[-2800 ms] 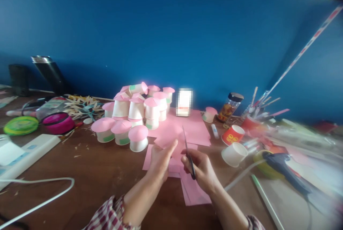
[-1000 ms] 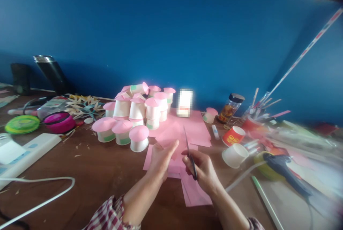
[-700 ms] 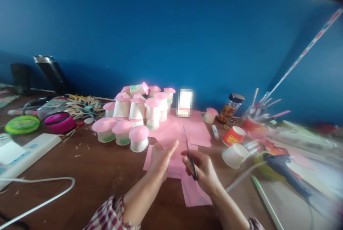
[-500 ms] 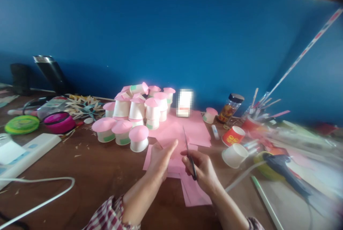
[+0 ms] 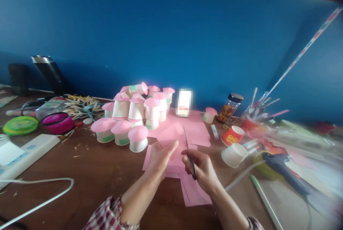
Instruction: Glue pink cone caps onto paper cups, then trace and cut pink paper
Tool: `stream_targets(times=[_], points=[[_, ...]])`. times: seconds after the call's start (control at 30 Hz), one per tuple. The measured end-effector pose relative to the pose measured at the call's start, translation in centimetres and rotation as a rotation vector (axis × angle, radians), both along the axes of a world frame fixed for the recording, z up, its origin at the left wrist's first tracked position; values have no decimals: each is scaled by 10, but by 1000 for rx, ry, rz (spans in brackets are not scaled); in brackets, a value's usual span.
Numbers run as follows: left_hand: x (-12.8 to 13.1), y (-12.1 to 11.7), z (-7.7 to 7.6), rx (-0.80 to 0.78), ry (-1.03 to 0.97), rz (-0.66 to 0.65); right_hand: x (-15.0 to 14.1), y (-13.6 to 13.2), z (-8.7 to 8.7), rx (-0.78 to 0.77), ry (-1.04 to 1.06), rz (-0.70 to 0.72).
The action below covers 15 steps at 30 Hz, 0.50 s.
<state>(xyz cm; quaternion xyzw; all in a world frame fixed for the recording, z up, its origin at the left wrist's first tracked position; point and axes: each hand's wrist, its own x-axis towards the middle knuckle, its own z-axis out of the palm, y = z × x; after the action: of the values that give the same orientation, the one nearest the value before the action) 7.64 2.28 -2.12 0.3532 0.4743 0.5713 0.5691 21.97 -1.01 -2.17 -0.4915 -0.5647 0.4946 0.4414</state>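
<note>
My left hand (image 5: 163,158) is closed on a sheet of pink paper (image 5: 170,133), thumb on top and pointing forward. My right hand (image 5: 199,167) grips a pair of scissors (image 5: 190,158) with dark handles, blades pointing up and away beside the paper's right edge. Whether the blades touch the paper I cannot tell. More pink sheets (image 5: 197,194) lie beneath and around both hands. To the left of my left hand stand several white paper cups with pink paper tops (image 5: 138,138), some stacked.
At the right are a red paper cup (image 5: 232,135), a white cup (image 5: 234,155), a glue gun (image 5: 288,171) with its cord and a jar (image 5: 230,106). On the left lie a power strip (image 5: 32,151) and a pink round case (image 5: 57,122). A lit phone-like screen (image 5: 184,103) stands behind the paper.
The pink paper in my left hand now shows raised more clearly beside the blades. Both hands hold nearly the same place; the whole view has shifted slightly.
</note>
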Motion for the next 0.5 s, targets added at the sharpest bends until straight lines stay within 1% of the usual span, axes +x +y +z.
stream_targets(times=[0.1, 0.23, 0.33, 0.5], points=[[0, 0, 0, -1, -4, 3, 0, 0, 1, 0, -6, -6], [-3, -3, 11, -4, -25, -39, -1, 0, 3, -7, -12, -12], [-4, -3, 16, -11, -36, -38, -1, 0, 4, -18, -11, -14], [-3, -2, 13, -18, -45, -32, 0, 0, 1, -12, -28, -10]])
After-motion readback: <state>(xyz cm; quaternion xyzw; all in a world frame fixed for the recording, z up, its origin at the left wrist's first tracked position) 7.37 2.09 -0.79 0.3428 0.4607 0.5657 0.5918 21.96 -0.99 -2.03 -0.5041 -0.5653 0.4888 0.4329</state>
